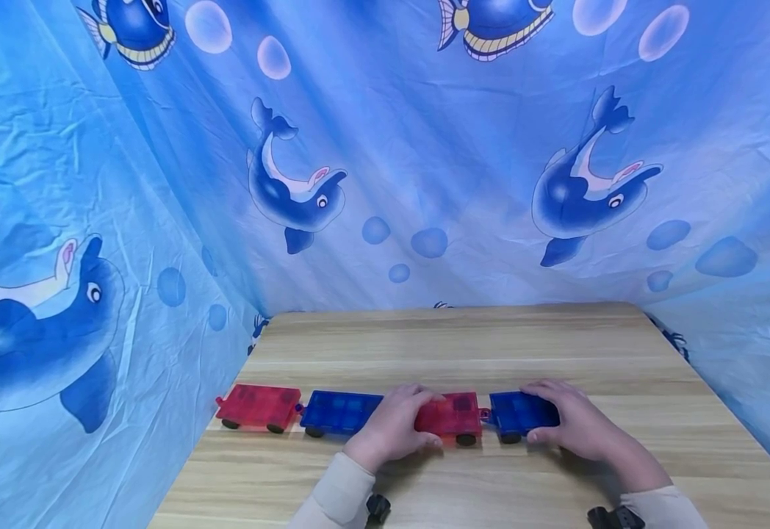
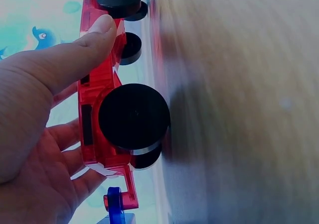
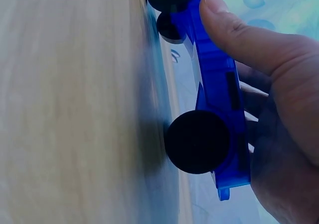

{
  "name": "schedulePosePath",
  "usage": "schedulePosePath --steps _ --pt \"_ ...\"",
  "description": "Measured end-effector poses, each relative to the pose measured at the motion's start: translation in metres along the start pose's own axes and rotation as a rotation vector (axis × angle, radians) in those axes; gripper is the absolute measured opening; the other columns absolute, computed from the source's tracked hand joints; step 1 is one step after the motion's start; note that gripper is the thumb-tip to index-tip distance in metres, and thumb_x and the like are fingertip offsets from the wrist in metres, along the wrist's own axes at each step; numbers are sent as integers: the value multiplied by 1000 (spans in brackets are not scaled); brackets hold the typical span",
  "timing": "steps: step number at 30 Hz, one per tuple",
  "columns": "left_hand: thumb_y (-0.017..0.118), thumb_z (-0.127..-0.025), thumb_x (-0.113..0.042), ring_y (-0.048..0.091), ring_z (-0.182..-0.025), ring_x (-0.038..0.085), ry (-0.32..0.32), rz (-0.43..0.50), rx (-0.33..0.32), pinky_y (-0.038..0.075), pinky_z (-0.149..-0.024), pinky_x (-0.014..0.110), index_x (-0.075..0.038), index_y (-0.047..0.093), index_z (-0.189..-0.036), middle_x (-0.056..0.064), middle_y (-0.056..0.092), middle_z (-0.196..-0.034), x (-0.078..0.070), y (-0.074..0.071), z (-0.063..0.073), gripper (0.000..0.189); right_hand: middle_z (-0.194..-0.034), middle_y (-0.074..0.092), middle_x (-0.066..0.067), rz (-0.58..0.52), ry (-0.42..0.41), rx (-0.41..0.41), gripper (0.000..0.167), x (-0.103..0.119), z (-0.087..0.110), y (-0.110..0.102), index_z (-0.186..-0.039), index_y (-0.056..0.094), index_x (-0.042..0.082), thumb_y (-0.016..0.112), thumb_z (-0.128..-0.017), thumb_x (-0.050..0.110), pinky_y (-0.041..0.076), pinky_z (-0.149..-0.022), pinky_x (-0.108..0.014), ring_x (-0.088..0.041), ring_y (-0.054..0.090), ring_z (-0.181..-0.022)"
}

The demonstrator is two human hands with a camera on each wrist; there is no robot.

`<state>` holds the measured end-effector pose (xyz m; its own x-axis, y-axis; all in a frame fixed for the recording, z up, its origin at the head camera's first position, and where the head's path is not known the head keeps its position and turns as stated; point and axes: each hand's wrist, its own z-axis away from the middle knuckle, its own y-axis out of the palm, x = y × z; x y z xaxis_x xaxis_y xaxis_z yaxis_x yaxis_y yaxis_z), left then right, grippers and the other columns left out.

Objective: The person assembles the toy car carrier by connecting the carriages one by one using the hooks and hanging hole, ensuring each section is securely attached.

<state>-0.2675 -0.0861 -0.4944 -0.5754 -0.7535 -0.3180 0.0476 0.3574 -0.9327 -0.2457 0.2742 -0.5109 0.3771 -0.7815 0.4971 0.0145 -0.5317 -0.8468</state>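
My left hand grips a translucent red toy train car with black wheels, thumb on the near side and fingers over the far side. With my right hand I hold a translucent blue toy train car by its right part, again with the thumb on the near side. Between these two cars a red coupling meets the blue car's end. In the left wrist view, the red car's hook passes through a blue ring. The blue car's free end shows a small tab in the right wrist view.
Left of my left hand stand another blue car, partly covered by the hand, and another red car, coupled in the same row. The wooden table is bordered by blue cloth printed with dolphins, behind and at both sides.
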Motion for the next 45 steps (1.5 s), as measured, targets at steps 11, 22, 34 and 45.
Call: schedulePosePath --steps 11,22,34,45 --pt "92 -78 -48 59 -116 13 14 5 10 53 -99 40 -35 68 -137 -12 64 -128 2 -1 1 65 -148 57 -13 -25 16 9 84 -1 0 0 -146 62 16 88 -77 56 36 -104 -77 -51 45 -138" --pt "91 -79 -48 55 -121 17 -1 48 19 54 -99 41 -37 69 -138 -9 62 -133 0 -4 2 64 -147 57 -15 -23 -5 6 84 1 0 1 -146 63 16 84 -78 61 36 -105 -76 -50 45 -138" --pt "91 -81 -47 55 -120 16 -11 55 30 54 -99 39 -34 70 -138 -8 62 -132 2 -5 3 62 -146 56 -15 -59 1 11 81 3 1 -1 -147 62 13 86 -80 54 37 -105 -76 -49 45 -138" --pt "92 -80 -46 55 -121 16 -1 39 26 54 -99 39 -33 70 -137 -8 62 -133 6 -3 4 63 -146 56 -14 -67 8 18 82 2 1 -1 -145 63 14 88 -79 54 37 -106 -75 -49 44 -139"
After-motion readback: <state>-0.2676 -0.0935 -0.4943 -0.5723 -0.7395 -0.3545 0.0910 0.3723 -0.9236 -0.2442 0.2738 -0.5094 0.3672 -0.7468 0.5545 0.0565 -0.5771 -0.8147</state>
